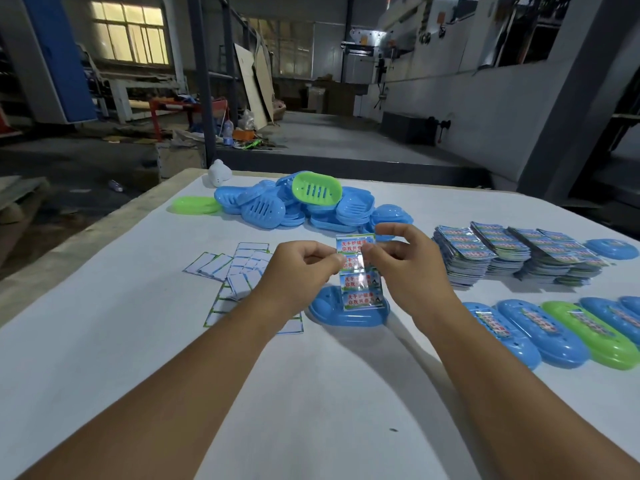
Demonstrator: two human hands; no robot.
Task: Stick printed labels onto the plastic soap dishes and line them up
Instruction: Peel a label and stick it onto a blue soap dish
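A strip of printed labels [359, 285] hangs upright between my two hands above the table's middle. My left hand [301, 268] pinches its left edge near the top, and my right hand [405, 261] pinches the right edge. Just behind the strip's lower end a blue soap dish [346, 315] lies upside down on the white table [311, 393]. At the right, a row of labelled dishes [554, 332], blue with one green, runs toward the table's right edge.
A heap of blue and green unlabelled dishes [298, 202] lies at the back. Stacks of label strips [512, 254] sit at the right rear, with one blue dish [611, 248] beyond them. Used white backing sheets [239, 271] are scattered at the left.
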